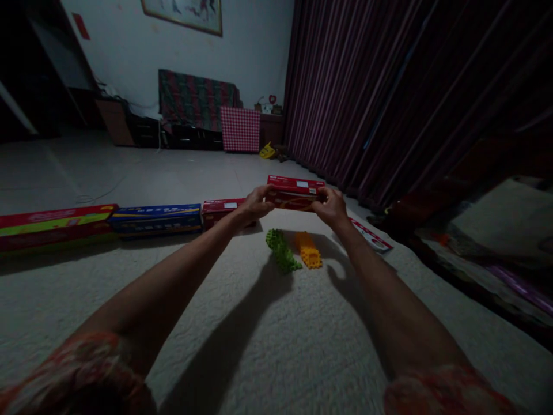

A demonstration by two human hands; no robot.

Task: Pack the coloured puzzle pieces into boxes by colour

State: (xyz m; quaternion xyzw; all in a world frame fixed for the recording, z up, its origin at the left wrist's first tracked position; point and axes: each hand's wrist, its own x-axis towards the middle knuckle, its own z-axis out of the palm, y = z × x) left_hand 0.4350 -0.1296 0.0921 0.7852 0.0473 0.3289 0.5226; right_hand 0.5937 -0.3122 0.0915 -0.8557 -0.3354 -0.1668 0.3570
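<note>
A red box (295, 185) is held between my two hands, above the pale mat. My left hand (258, 203) grips its left end, and my right hand (330, 206) grips its right end. Below the box lie a green knobbly piece (281, 251) and a yellow-orange knobbly piece (308, 250), side by side and a little apart. Another red box (219, 210) rests to the left, partly hidden by my left hand and forearm. A blue box (156, 221) and a long red and yellow-green box (58, 226) continue the row leftward.
A flat red and white item (370, 235) lies beyond my right forearm. Dark curtains (345, 86) hang at the right, above a low dark-edged piece holding plastic-wrapped things. Across the floor stand a cabinet with a checkered cloth (241, 129) and a yellow object (267, 151).
</note>
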